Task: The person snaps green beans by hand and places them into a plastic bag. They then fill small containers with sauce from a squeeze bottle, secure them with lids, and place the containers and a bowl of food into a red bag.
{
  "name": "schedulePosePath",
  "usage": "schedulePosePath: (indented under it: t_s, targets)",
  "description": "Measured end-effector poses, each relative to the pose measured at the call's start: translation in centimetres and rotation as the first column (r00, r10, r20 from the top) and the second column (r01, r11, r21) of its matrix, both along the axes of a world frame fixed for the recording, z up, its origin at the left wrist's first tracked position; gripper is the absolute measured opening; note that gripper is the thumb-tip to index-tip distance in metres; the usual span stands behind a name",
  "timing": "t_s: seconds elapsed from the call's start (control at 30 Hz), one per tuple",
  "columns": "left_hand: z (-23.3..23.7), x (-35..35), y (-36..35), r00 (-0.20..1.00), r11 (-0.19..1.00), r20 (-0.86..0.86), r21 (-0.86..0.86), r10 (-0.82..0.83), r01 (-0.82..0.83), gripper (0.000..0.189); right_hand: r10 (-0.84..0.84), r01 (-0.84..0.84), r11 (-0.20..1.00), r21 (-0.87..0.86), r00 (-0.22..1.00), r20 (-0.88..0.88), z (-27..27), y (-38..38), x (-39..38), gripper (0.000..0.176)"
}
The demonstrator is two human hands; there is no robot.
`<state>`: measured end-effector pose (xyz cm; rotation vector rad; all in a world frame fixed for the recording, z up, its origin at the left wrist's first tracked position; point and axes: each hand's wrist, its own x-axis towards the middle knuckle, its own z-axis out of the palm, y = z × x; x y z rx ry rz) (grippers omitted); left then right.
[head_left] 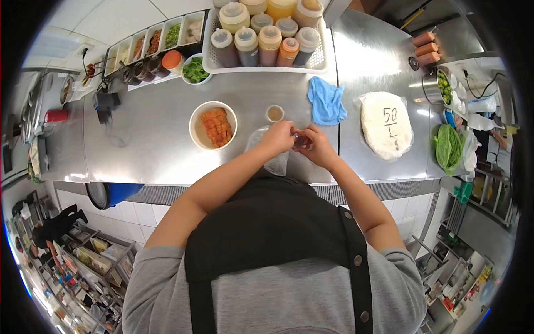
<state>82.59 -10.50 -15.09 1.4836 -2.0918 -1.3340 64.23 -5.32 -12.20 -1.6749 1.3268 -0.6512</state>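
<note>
My left hand (278, 138) and my right hand (316, 146) meet in front of my apron, fingers closed around a small dark, shiny cup (300, 140), mostly covered by the fingertips. A clear plastic bag (277, 165) lies under and beside my left hand, at the counter's front edge. Just beyond the hands stands a small sauce cup (275, 113) with light brown contents. Further left is a white round bowl (194, 123) with a browned, sliced piece of food (216, 127) in it. A crumpled blue cloth (326, 100) lies beyond my right hand.
A white basket (267, 70) of squeeze bottles stands at the back. Left of it are a bowl of green leaves (196, 70), jars and a row of topping trays (154, 42). On the right lie a bag marked "50 L" (386, 125) and a green produce bag (448, 147).
</note>
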Motion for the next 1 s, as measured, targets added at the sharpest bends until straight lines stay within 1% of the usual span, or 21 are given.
schedulePosePath:
  t_s: [0.03,0.13,0.23,0.27,0.33,0.37,0.43,0.5,0.57,0.6,0.63,0.7,0.8,0.83,0.87,0.9,0.93,1.0]
  targets:
    - [0.0,0.2,0.0,1.000,1.000,-0.017,-0.007,-0.001,0.001,0.018,0.001,-0.001,1.000,0.024,1.000,0.002,0.0,-0.1,0.1,0.046]
    - [0.6,1.3,1.7,0.998,0.998,-0.062,-0.059,0.034,-0.038,0.019,0.055,-0.063,0.997,-0.042,0.986,-0.159,-0.1,-0.8,0.2,0.043]
    - [1.1,4.7,4.1,0.983,0.998,-0.184,0.058,-0.013,0.025,0.024,0.099,-0.155,0.973,-0.171,0.949,-0.298,0.2,-2.3,0.6,0.038]
    - [1.5,6.3,4.9,0.985,0.993,-0.174,0.110,-0.022,0.041,0.028,0.063,-0.139,0.964,-0.229,0.948,-0.313,0.6,-2.9,1.0,0.038]
    - [2.4,10.4,6.7,0.991,0.977,-0.130,0.206,-0.020,0.047,0.037,-0.014,-0.107,0.936,-0.335,0.940,-0.340,3.8,-4.2,3.0,0.039]
    - [2.7,12.7,7.4,0.996,0.969,-0.093,0.245,-0.010,0.033,0.044,-0.042,-0.075,0.940,-0.334,0.943,-0.329,4.6,-4.6,4.4,0.039]
    - [2.7,17.4,8.7,0.992,0.930,-0.035,0.354,0.125,-0.104,0.050,-0.102,-0.006,0.942,-0.335,0.947,-0.304,5.6,-5.4,7.3,0.038]
    - [1.3,23.2,8.7,0.938,0.831,-0.205,0.542,0.280,-0.129,0.054,-0.126,-0.019,0.950,-0.310,0.888,-0.441,2.3,-6.0,9.1,0.042]
    - [4.5,26.2,7.0,0.909,0.789,-0.079,0.531,0.409,-0.309,0.056,-0.150,-0.019,0.958,-0.286,0.816,-0.557,1.1,-5.5,10.9,0.042]
    - [4.6,27.7,6.0,0.892,0.813,-0.115,0.475,0.436,-0.336,0.053,-0.165,-0.015,0.960,-0.279,0.776,-0.608,1.5,-4.4,11.7,0.041]
    - [5.0,27.9,5.0,0.884,0.827,-0.085,0.402,0.460,-0.392,0.050,-0.182,-0.006,0.962,-0.273,0.730,-0.658,1.8,-3.4,12.2,0.040]
    - [5.8,27.9,2.6,0.864,0.845,-0.047,0.244,0.501,-0.477,0.045,-0.230,0.060,0.959,-0.277,0.734,-0.639,-0.2,-1.7,12.6,0.042]
    - [4.2,27.3,-1.0,0.930,0.940,0.160,0.029,0.330,-0.339,0.041,-0.314,0.172,0.942,-0.287,0.754,-0.577,-0.8,1.0,12.1,0.043]
    - [3.3,27.2,-2.2,0.937,0.921,0.129,0.181,0.324,-0.344,0.037,-0.341,0.215,0.935,-0.281,0.761,-0.552,-0.8,2.5,11.6,0.043]
    - [2.3,27.5,-3.4,0.940,0.877,0.110,0.339,0.323,-0.341,0.033,-0.382,0.283,0.923,-0.261,0.749,-0.542,-0.6,3.8,11.2,0.040]
    - [1.7,27.4,-4.2,0.940,0.805,0.100,0.491,0.327,-0.332,0.029,-0.419,0.345,0.908,-0.238,0.734,-0.534,-0.1,4.9,10.6,0.038]
    - [1.5,27.2,-4.6,0.950,0.813,0.071,0.501,0.304,-0.298,0.027,-0.453,0.402,0.889,-0.218,0.717,-0.530,0.4,6.5,9.7,0.035]
    - [1.6,25.9,-5.3,0.962,0.828,0.004,0.508,0.274,-0.238,0.023,-0.555,0.555,0.816,-0.162,0.675,-0.486,1.3,9.9,7.5,0.031]
